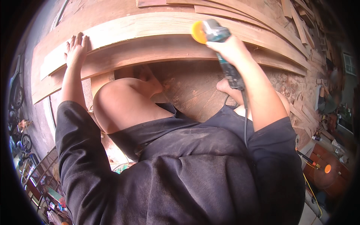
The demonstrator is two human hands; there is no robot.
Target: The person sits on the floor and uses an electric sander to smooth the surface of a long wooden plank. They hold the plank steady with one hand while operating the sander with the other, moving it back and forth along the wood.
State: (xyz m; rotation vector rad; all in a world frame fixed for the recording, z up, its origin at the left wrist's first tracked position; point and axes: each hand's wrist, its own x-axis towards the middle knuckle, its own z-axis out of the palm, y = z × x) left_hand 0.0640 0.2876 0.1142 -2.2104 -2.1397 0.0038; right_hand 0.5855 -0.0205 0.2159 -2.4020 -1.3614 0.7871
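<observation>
A long pale wooden plank (138,28) lies across in front of me. My left hand (77,48) rests flat on its left end, fingers stretched out. My right hand (234,48) is wrapped round a teal and black angle grinder (228,69). The grinder's yellow disc (198,32) is over the plank's upper face, right of the middle. From this view I cannot tell whether the disc touches the wood. A power cord (245,120) runs from the tool's rear down past my right arm.
Below the plank is a second, browner board (150,54). Several more boards (240,13) lie at the far side, with wood offcuts (302,116) at the right. Bicycles (26,142) stand at the far left. A reddish-brown wooden piece (326,165) lies at the lower right.
</observation>
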